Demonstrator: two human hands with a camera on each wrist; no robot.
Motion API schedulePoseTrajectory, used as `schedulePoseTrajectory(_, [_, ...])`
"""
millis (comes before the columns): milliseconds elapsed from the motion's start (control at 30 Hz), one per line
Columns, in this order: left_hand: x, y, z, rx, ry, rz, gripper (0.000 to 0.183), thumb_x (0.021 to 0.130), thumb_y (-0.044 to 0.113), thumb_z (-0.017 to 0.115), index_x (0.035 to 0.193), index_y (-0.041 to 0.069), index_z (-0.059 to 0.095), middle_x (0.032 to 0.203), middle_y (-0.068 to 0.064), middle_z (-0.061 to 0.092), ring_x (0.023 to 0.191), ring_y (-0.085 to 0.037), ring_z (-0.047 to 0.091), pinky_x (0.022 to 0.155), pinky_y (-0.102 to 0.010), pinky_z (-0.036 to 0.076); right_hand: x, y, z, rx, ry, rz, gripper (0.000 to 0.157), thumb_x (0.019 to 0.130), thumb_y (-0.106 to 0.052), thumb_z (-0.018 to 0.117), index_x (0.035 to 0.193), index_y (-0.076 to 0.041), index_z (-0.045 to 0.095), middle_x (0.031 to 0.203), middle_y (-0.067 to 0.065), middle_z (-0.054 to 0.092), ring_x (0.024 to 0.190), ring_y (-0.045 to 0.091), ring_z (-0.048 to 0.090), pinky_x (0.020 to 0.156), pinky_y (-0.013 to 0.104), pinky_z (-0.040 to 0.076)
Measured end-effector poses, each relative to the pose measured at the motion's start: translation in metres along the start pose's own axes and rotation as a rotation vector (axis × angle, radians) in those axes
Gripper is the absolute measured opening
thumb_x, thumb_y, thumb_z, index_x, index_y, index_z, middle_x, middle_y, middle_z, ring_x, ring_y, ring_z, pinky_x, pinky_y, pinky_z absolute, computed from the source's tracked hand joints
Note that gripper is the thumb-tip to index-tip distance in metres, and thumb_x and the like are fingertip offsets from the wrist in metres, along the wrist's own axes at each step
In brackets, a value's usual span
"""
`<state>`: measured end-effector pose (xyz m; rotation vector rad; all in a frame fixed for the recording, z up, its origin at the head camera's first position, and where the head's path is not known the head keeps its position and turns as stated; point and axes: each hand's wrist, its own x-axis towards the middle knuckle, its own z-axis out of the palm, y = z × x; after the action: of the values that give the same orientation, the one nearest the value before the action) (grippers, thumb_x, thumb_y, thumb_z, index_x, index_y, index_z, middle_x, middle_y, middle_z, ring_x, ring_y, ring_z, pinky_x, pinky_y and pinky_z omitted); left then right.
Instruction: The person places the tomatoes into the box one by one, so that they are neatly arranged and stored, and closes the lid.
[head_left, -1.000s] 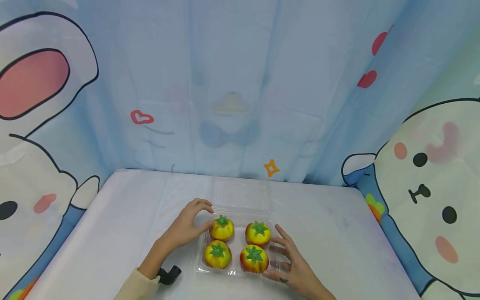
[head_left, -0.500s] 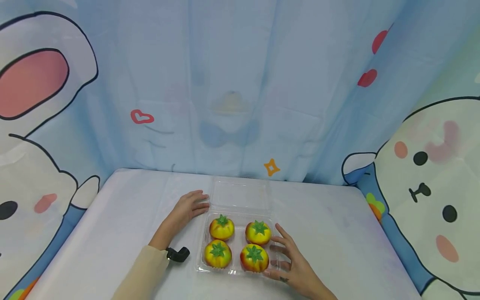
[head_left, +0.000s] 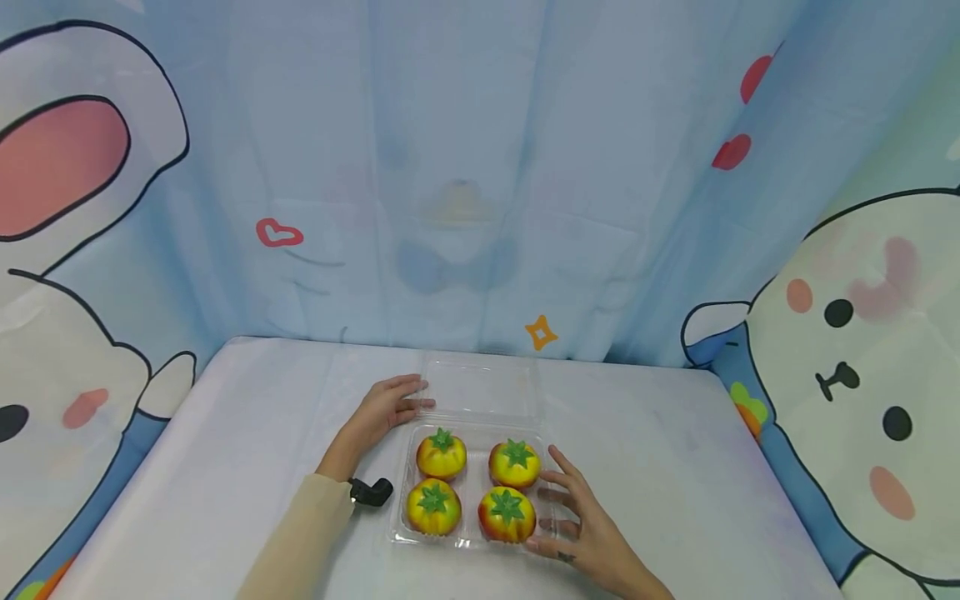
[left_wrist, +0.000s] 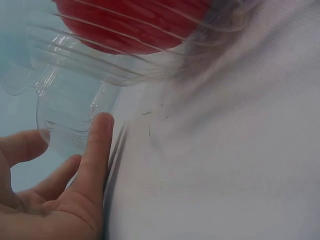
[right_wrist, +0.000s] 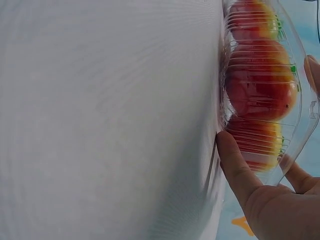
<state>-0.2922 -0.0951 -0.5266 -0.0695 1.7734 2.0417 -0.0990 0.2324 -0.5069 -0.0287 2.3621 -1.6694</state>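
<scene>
A clear plastic clamshell box [head_left: 471, 540] lies on the table with its lid [head_left: 480, 387] folded back away from me. Inside sit several round yellow-red toy fruits [head_left: 434, 507] with green star-shaped leaf tops, in two rows. My left hand [head_left: 380, 410] is at the lid's left edge, fingers extended and fingertips right at the clear rim; the left wrist view shows a finger [left_wrist: 95, 155] low by the tabletop beside the lid. Along the box's right side rests my right hand [head_left: 588, 533], fingers spread, with a fingertip at the base in the right wrist view.
A white cloth covers the table [head_left: 675, 475]. Behind it hangs a light blue curtain [head_left: 457, 125] with cartoon animals at both sides. A black device [head_left: 371, 492] is on the left wrist, at the end of a beige sleeve [head_left: 300, 537].
My left hand has moved from beside the far-left fruit, back and then slightly right to the lid's left edge. The right hand stays at the box's right side.
</scene>
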Motion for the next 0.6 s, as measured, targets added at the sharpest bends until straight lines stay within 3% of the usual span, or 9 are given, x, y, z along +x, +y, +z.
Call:
schedulePoseTrajectory(300, [-0.005, -0.001, -0.003, 0.046, -0.026, 0.049, 0.055, 0.111, 0.025, 0.056, 0.160, 0.006, 0.043, 0.160, -0.020, 0.052, 0.122, -0.024, 0.073, 0.089, -0.027, 0.065, 0.001, 0.001, 0.000, 0.001, -0.012, -0.012, 0.118, 0.077, -0.025, 0.096, 0.169, -0.031, 0.021, 0.170, 0.015, 0.030, 0.145, 0.045, 0.049, 0.100, 0.035, 0.063])
schedulePoseTrajectory(467, [-0.009, 0.003, -0.005, 0.115, -0.052, 0.139, 0.052, 0.113, 0.020, 0.051, 0.163, 0.007, 0.039, 0.166, -0.016, 0.047, 0.136, -0.033, 0.065, 0.089, -0.027, 0.064, 0.002, 0.001, 0.000, -0.010, 0.002, -0.011, 0.117, 0.077, -0.023, 0.096, 0.168, -0.030, 0.023, 0.170, 0.014, 0.030, 0.145, 0.044, 0.050, 0.100, 0.036, 0.063])
schedulePoseTrajectory(600, [-0.012, 0.009, -0.003, 0.149, -0.042, 0.225, 0.050, 0.112, 0.015, 0.052, 0.160, 0.005, 0.042, 0.165, -0.017, 0.046, 0.135, -0.034, 0.066, 0.088, -0.026, 0.064, 0.001, 0.001, 0.000, -0.020, 0.008, -0.011, 0.118, 0.077, -0.023, 0.097, 0.169, -0.029, 0.023, 0.169, 0.016, 0.032, 0.144, 0.045, 0.050, 0.099, 0.036, 0.063])
